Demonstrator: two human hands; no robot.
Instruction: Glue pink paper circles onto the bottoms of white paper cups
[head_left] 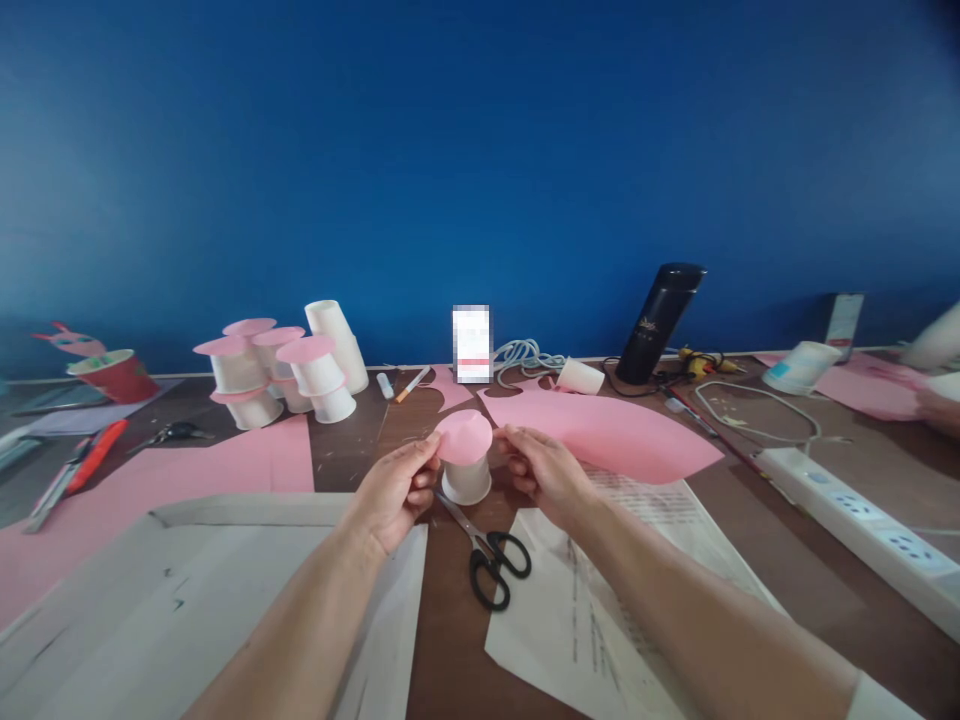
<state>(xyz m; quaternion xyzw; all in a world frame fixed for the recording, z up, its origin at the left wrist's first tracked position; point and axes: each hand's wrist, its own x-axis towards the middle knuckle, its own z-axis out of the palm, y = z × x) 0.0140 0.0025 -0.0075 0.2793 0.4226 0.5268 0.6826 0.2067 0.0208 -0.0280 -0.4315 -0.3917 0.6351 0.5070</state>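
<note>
Left hand (396, 492), left of the white cup (466, 482), pinches the edge of a pink disc (465, 438) that hides the cup's upper end. Mouth down, the cup keeps its long axis upright. Right of it, the right hand (541, 468) curls by the disc; whether it grips, I cannot tell.

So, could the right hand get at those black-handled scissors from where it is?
Probably yes: the black-handled scissors lie on the near side of the right hand, handles uncovered, with nothing visible between. The paper cup stands beyond the handles, so it shouldn't block.
</note>
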